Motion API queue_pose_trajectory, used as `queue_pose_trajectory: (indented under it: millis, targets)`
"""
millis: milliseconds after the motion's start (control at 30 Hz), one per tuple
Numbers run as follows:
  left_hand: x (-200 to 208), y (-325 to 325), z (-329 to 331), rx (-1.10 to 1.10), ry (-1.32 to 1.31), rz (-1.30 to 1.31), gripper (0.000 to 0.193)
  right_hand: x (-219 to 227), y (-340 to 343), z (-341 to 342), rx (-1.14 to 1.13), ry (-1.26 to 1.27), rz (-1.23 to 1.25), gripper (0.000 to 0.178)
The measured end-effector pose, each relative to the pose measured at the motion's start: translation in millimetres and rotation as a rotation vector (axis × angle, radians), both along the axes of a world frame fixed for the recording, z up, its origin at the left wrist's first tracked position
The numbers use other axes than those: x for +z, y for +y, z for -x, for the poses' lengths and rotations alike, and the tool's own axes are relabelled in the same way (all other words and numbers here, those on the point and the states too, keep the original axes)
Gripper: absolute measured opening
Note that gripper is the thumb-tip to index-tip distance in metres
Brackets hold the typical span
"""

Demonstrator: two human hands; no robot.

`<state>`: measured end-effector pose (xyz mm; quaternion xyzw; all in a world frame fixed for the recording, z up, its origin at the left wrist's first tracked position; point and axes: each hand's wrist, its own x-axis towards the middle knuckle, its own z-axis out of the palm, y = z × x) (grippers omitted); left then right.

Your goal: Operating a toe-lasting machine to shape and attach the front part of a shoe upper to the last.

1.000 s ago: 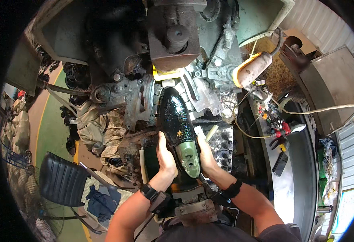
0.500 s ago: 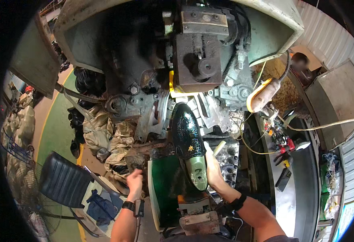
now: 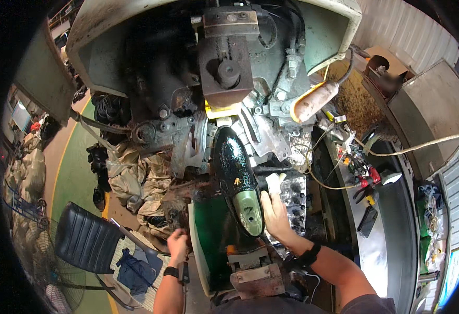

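Observation:
A glossy black shoe upper [image 3: 230, 157] is stretched over a green shoe last [image 3: 249, 212], toe pointing into the machine, with a small gold emblem near its opening. My right hand [image 3: 276, 217] is beside the last's right side, fingers closed around a small white piece [image 3: 275, 183], possibly cloth or paper. Whether this hand also touches the last is hard to see. Lower left, my left hand [image 3: 177, 245] is closed beside the green-lined guard [image 3: 192, 230]; what its curled fingers hold, if anything, is hidden. The dark lasting machine's central block [image 3: 225, 78] stands above the toe.
A lamp [image 3: 316, 102] hangs at right. Beyond it, a bench holds pliers [image 3: 368, 196] and a phone [image 3: 367, 221]. A black chair [image 3: 85, 230] with blue cloth stands at left, near beige sacks [image 3: 122, 175]. A metal bracket [image 3: 258, 280] sits close before me.
The view has shifted a little. My right hand has drawn slightly away from the last, and the white piece now stands upright above its fingers. My left hand sits slightly lower, still closed.

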<state>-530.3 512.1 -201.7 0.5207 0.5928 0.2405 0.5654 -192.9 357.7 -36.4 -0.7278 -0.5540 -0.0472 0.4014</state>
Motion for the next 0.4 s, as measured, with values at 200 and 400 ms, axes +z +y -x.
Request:
queue_pose_trajectory:
  millis: [200, 400]
  targets:
    - [-52, -28, 85, -0.166, 0.572, -0.001, 0.02, -5, -59, -37, -0.041, 0.963, 0.062, 0.022]
    - [-85, -57, 78, -0.303, 0.291, 0.255, 0.018, -10, -86, -27, -0.022, 0.912, 0.109, 0.021]
